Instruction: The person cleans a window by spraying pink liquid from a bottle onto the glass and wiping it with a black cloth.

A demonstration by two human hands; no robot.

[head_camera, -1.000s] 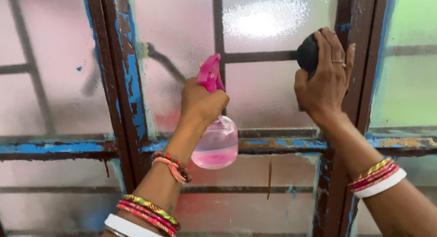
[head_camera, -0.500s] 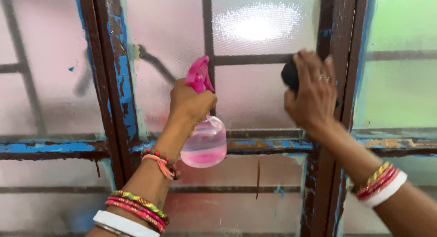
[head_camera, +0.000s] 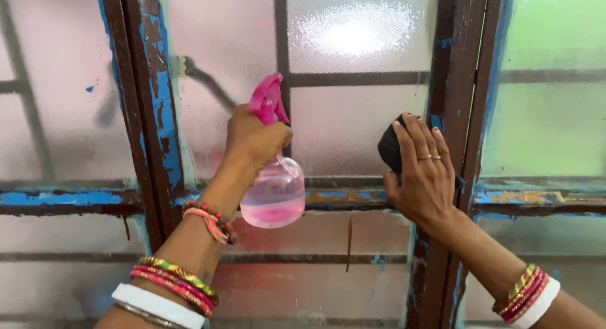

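Left hand point(head_camera: 252, 139) fingers wrapped around pink spray bottle point(head_camera: 273, 190) at frame centre, right hand point(head_camera: 421, 171) fingers spread, pressing black sponge point(head_camera: 389, 149) on frosted window pane point(head_camera: 344, 136)

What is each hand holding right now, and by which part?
The left hand grips the pink spray bottle by its neck, below the trigger head. The right hand presses a black sponge flat against the glass, fingers spread over its back.

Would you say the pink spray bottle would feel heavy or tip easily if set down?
The spray bottle looks only about a third full, so probably light. Its round body with a tall trigger head may tip if nudged. The left hand holds its neck.
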